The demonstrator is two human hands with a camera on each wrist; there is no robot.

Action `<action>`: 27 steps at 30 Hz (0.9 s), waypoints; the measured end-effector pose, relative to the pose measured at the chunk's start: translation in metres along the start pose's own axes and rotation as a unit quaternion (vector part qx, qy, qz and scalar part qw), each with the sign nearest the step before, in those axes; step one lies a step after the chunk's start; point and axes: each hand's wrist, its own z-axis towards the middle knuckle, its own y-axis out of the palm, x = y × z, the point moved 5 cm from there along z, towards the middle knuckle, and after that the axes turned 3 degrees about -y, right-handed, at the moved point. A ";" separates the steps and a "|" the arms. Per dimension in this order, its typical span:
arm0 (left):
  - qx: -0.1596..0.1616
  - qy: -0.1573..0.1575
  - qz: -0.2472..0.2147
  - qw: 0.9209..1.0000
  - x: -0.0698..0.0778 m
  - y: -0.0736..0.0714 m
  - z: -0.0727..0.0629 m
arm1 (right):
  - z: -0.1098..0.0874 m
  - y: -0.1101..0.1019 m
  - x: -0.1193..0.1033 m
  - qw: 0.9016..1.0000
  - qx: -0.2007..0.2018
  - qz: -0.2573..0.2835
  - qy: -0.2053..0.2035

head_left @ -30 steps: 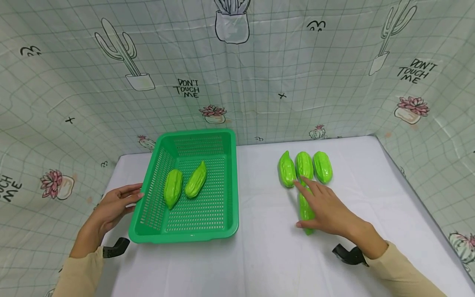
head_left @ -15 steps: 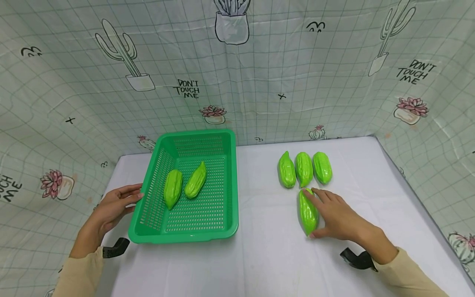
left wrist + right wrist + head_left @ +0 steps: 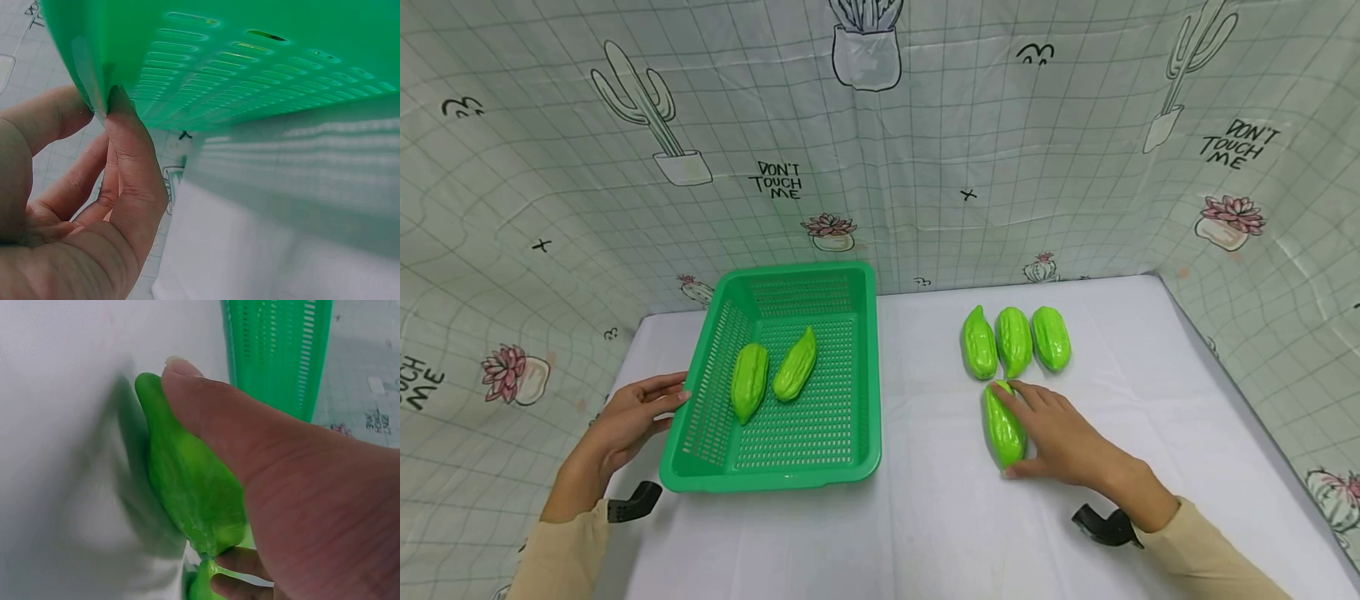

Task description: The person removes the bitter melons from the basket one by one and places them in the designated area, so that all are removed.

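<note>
My right hand (image 3: 1063, 437) holds a glossy green bitter melon (image 3: 1003, 429) lengthwise, thumb at its near end and fingers at its far end. In the right wrist view the thumb lies along that bitter melon (image 3: 187, 469), partly covering it. At the left, my left hand (image 3: 638, 417) pinches the side rim of a green plastic basket (image 3: 878, 400); the left wrist view shows thumb and finger on either side of the basket's edge (image 3: 94, 75). Inside the basket lie two bitter melons, one on the left (image 3: 749, 382) and one on the right (image 3: 796, 364).
Beyond my right hand, three more bitter melons stand in a row: left (image 3: 980, 343), middle (image 3: 1015, 342) and right (image 3: 1052, 338). A white cloth covers the table (image 3: 925, 525). A printed cactus curtain (image 3: 917, 125) surrounds its back and sides.
My right hand has come down from above the near bitter melon and taken hold of its ends. The melon has shifted slightly left with the hand. Left hand and basket have stayed still.
</note>
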 end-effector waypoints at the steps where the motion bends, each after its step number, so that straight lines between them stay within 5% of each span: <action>1: -0.001 0.000 -0.001 1.000 0.000 0.000 0.000 | 0.001 0.001 -0.001 1.000 0.001 0.000 -0.003; 13: -0.002 -0.002 0.000 1.000 -0.001 -0.001 0.001 | 0.005 -0.008 0.002 1.000 0.009 -0.012 -0.008; 27: -0.001 -0.010 0.006 1.000 -0.001 0.000 0.000 | 0.036 -0.038 -0.014 0.997 0.049 -0.029 -0.049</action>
